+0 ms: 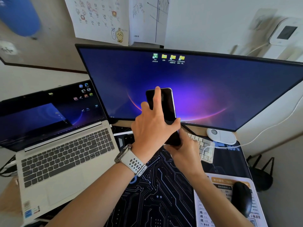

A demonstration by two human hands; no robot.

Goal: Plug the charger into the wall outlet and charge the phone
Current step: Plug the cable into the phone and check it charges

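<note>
My left hand (pixel 152 126) grips a black phone (pixel 167 105), held upright in front of the monitor, with the index finger stretched along its back. My right hand (pixel 182 149) is closed at the phone's bottom edge, pinching something there; the plug itself is hidden by the fingers. A thin white charging cable (pixel 262 133) runs from near that hand over the keyboard, then up the right wall. High on the right wall sits a blurred white charger or outlet unit (pixel 285 31).
A large monitor (pixel 213 82) stands just behind the phone. An open laptop (pixel 62 145) fills the left side. A small white keyboard (pixel 203 146), a white round device (pixel 221 136), a black mouse (pixel 241 199) on a printed pad and a circuit-pattern desk mat (pixel 157 194) lie below.
</note>
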